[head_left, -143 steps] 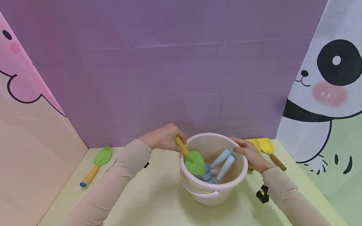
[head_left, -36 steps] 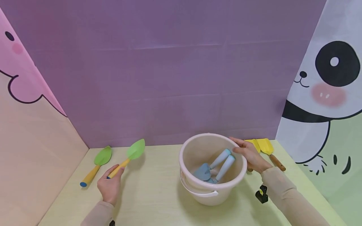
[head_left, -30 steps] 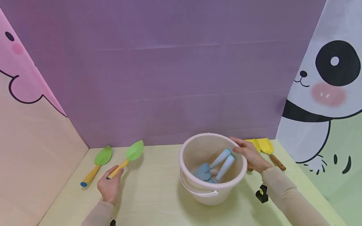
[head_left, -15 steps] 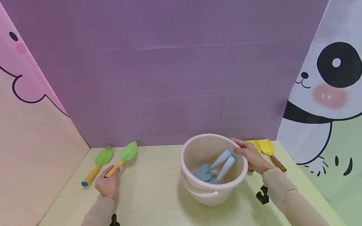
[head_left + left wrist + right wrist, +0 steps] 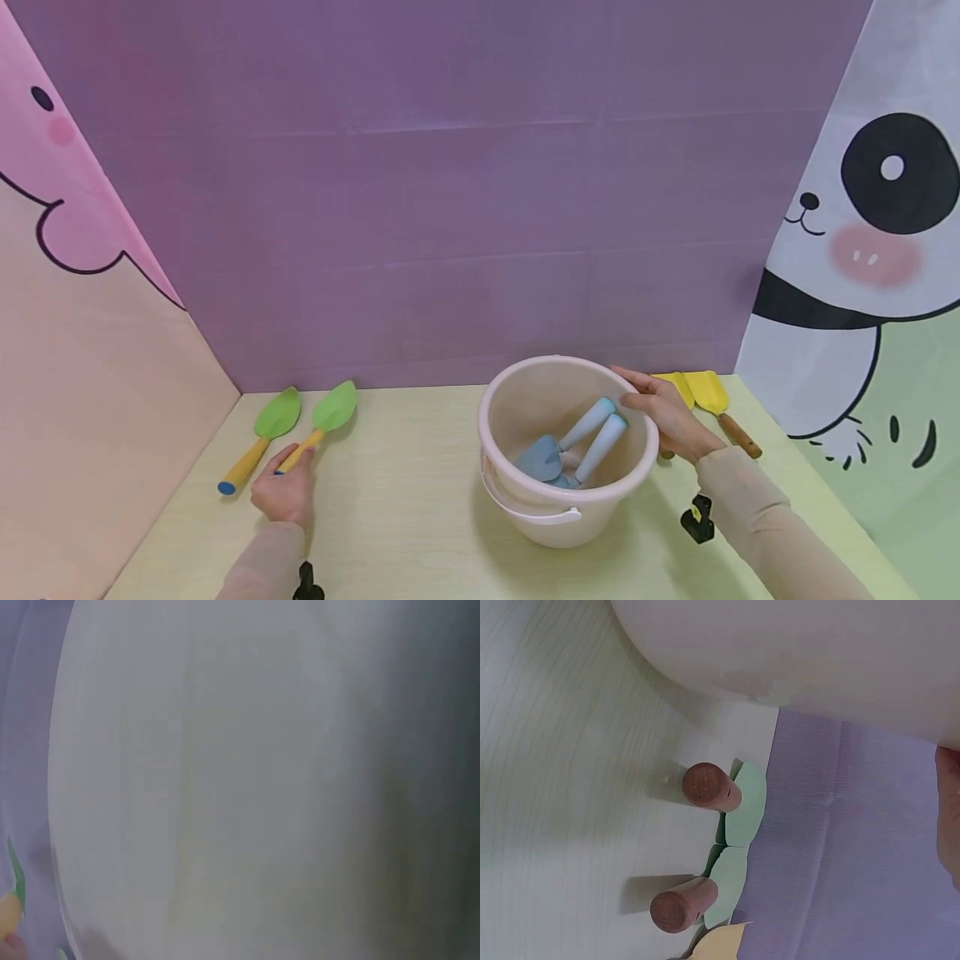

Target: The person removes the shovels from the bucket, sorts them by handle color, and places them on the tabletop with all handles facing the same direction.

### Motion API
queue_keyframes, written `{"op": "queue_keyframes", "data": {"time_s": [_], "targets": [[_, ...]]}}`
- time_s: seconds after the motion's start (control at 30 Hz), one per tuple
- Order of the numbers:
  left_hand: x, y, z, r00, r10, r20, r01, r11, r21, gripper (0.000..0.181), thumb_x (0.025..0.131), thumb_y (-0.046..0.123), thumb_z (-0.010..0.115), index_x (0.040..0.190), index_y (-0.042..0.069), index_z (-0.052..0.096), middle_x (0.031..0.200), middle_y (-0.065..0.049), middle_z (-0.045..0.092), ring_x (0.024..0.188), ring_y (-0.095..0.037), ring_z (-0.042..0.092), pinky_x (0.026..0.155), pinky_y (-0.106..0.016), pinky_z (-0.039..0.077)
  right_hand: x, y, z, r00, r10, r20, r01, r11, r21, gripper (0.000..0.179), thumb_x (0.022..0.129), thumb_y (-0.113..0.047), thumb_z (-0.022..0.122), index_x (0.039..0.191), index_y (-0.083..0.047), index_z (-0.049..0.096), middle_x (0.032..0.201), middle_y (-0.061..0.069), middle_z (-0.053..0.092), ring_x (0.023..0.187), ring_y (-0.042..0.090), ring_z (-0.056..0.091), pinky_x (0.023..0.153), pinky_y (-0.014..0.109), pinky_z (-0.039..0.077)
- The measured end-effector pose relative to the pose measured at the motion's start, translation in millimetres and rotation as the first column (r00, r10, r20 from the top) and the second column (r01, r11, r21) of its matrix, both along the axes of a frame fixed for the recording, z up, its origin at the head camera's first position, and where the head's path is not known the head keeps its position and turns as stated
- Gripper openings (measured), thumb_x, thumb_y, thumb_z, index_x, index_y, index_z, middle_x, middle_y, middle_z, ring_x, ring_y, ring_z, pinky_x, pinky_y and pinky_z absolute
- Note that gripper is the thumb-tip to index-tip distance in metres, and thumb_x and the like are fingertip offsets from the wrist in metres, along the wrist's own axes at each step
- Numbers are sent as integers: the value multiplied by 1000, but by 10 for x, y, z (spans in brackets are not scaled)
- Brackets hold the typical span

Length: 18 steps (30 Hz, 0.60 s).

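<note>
Your left hand point(image 5: 283, 493) grips one trowel point(image 5: 332, 412), blade pointing away-right from your fingers, near-parallel to the second trowel point(image 5: 259, 443) just left; your right hand point(image 5: 667, 412) holds the bucket point(image 5: 577, 531).

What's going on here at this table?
A person's left hand holds a green, leaf-shaped trowel by its yellow handle; whether it touches the pale, wood-grained table isn't clear. A matching green trowel lies just to the left. The right hand holds the rim of a round, pale pink bucket with two blue-bladed, whitish-handled tools inside. Two yellow-bladed shovels lie right of the bucket, partly hidden by that hand.
</note>
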<state>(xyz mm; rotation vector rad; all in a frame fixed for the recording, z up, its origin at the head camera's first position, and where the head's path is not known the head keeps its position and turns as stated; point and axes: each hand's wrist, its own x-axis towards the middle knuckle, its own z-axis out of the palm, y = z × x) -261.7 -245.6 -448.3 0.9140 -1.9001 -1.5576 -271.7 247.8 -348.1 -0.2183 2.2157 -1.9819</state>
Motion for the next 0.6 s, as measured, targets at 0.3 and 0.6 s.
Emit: {"op": "queue_keyframes", "data": {"time_s": [0.3,0.6], "targets": [[13,-16,-5,1000,1,24,-2,1000,10,43,82,30,66,117,6,63,128,-16,52,110,-19,43,85,-20,37,-1,-3,-8,1000,-3,4,3,1000,13,58,89,-7,48,143,-2,27,145,21,30,110,12,54,90,41,48],[65,-18,-1,997,-6,78,2,998,58,47,81,33,67,120,9,61,127,-16,52,87,-8,49,59,-6,35,0,5,7,1000,-3,-6,3,1000,13,59,89,-6,49,143,-1,26,144,23,32,104,8,57,87,40,50]]}}
